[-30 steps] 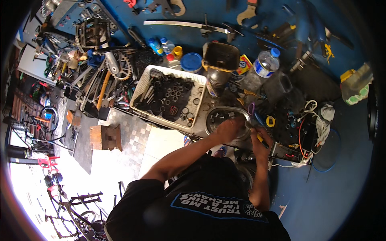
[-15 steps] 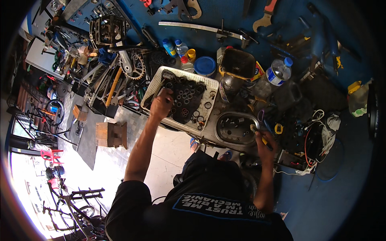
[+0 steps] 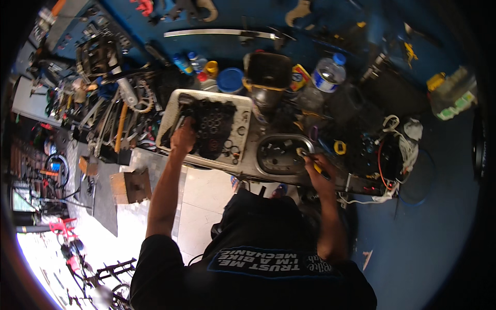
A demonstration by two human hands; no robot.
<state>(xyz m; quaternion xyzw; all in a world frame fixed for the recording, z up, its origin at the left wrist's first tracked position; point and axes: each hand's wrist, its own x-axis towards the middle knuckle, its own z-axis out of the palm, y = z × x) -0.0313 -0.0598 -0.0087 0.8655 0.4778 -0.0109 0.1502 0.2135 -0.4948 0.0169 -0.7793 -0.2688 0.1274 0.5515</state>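
Observation:
My left hand (image 3: 184,137) reaches into the left part of a white plastic basket (image 3: 170,109), its fingers closed; a small light-coloured piece shows at the fingertips, too blurred to name. Beside it in the basket, a dark cloth (image 3: 219,116) carries several metal rings (image 3: 211,125). My right hand (image 3: 321,169) is closed round a small brush (image 3: 320,168) with a yellow-and-black handle and pale bristles. The bristle end is over the right rim of an oval metal tray (image 3: 260,164) in which several small dark and metal parts lie.
Behind the basket stand a blue-lidded tub (image 3: 230,80), small bottles (image 3: 182,64) and a dark open container (image 3: 268,71). A large clear bottle (image 3: 328,73) is further right. Tools and bike parts, with an orange handle (image 3: 121,126), crowd the left. White cables (image 3: 408,150) lie at right.
The whole view has shifted, so the bench appears further left. My left hand has moved toward the near left part of the basket. The brush has moved closer over the tray's rim.

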